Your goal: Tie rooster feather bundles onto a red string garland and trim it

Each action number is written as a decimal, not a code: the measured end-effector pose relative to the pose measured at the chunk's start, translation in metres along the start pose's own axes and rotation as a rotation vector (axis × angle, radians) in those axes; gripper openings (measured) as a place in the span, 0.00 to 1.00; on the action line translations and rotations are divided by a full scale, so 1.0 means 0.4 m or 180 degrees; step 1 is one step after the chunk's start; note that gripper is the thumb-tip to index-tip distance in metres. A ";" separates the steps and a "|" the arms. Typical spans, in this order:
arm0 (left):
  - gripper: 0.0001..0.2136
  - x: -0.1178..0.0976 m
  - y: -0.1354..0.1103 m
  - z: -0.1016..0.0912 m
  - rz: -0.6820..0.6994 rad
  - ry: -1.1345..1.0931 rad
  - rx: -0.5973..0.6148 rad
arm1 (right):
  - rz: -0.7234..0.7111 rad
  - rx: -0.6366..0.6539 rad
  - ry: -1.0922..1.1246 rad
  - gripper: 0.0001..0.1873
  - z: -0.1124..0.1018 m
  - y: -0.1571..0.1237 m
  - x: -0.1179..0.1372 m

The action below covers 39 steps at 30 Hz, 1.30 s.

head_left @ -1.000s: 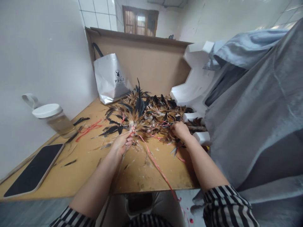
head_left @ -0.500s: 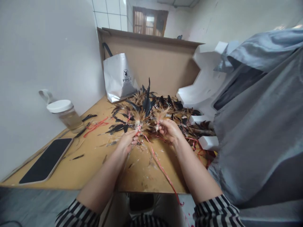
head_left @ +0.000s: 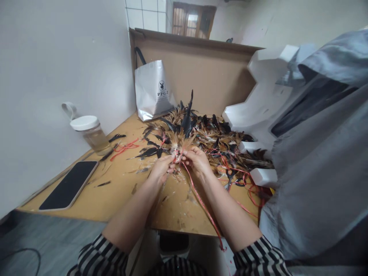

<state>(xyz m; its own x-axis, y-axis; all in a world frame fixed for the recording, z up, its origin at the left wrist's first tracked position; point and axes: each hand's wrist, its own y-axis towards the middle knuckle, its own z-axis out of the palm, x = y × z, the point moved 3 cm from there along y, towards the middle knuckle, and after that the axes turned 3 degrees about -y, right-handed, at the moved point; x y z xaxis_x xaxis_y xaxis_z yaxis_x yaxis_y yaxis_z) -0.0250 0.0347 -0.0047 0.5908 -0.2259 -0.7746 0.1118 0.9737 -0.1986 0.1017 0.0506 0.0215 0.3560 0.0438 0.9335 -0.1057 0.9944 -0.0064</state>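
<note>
My left hand [head_left: 164,167] is closed on the base of a brown feather bundle [head_left: 174,142], where red string is wound round the pale quills. Close beside it, my right hand [head_left: 196,161] pinches a small brown feather tuft [head_left: 187,143] against that bundle. From between my hands a red string [head_left: 198,197] runs down over the table's front edge. Behind them lies a heap of brown and black feathers [head_left: 224,134], with a tall black feather [head_left: 187,119] standing up. My fingertips partly hide the wrapped quills.
A phone [head_left: 69,186] and a lidded jar [head_left: 93,134] stand left on the table [head_left: 169,214]. A silver bag [head_left: 152,92] leans at the back. Scissors [head_left: 230,178], tangled red string [head_left: 251,191] and white foam [head_left: 263,177] lie right, beside grey cloth [head_left: 319,165].
My right hand has moved left, bringing its feather tuft up against the bundle in my left hand. The whole view has shifted slightly, showing the scissors at right.
</note>
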 end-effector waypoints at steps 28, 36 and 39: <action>0.10 0.002 -0.011 0.017 -0.0065 0.0100 -0.0024 | -0.0669 -0.0416 -0.0415 0.16 0.023 0.010 -0.044; 0.12 -0.001 -0.015 0.023 0.0109 0.0232 -0.0019 | -0.0741 -0.0440 -0.0332 0.14 0.020 0.015 -0.054; 0.12 0.002 -0.015 0.021 0.0201 0.0349 0.0028 | -0.0696 -0.0414 -0.0307 0.14 0.021 0.016 -0.058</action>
<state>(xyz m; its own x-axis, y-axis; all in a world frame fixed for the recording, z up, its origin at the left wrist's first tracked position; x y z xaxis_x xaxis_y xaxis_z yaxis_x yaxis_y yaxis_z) -0.0184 0.0288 0.0010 0.5060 -0.1656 -0.8465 0.0846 0.9862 -0.1424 0.0850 0.0553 0.0030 0.2664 -0.1765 0.9475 0.0864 0.9835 0.1590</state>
